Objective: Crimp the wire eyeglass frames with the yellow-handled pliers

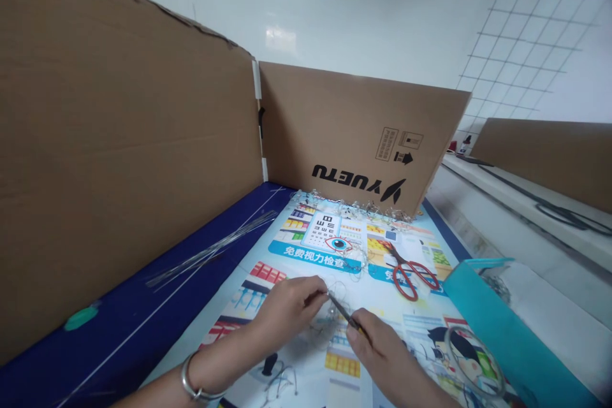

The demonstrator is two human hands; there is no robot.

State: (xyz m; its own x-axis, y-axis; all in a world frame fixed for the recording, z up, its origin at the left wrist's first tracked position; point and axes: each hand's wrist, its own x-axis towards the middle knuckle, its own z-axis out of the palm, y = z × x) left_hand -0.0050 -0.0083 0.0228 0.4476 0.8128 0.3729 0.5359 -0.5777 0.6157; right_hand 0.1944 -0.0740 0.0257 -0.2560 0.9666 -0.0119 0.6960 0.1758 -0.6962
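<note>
My left hand (291,303), with a silver bangle (191,384) on its wrist, pinches a piece of thin wire near the middle of the printed sheet (287,274). My right hand (380,345) is closed around slim, dark-jawed pliers (342,310). Their tip meets the wire at my left fingertips. Fine wire loops (329,319) hang just below, too thin to follow clearly. Beyond my right hand lie scissors with red handles (417,275). More bent wire pieces (282,382) rest on the sheet near my left forearm.
Cardboard panels stand at the left (129,140) and back (306,121). Straight wires (215,250) lie on the dark blue surface. Tangled wire bits (354,207) line the back panel's foot. To the right are a turquoise box (516,325) and a wire coil (471,363).
</note>
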